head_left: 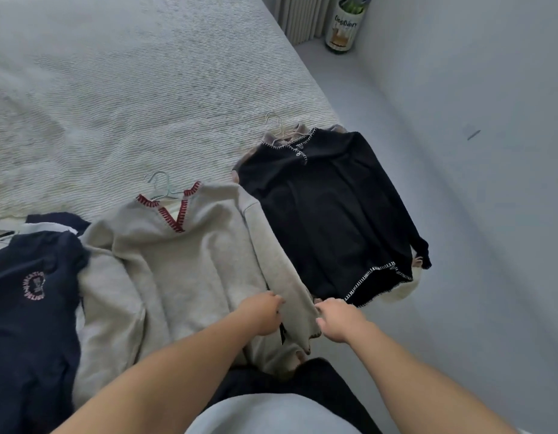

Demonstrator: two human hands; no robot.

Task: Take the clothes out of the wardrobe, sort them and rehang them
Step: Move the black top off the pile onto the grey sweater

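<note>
Both hands, left hand (pixel 262 313) and right hand (pixel 335 321), pinch the grey knit sweater with red-stitched V-neck (pixel 183 261), lying on the white textured bed (pixel 114 89). Tug too hard and I reckon its pale green hanger (pixel 161 187) slips out.

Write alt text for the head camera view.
Both hands, the left hand and right hand, grip the sleeve of a grey sweater lying on a bed. A black sweater lies to its right, a navy top to its left.
</note>
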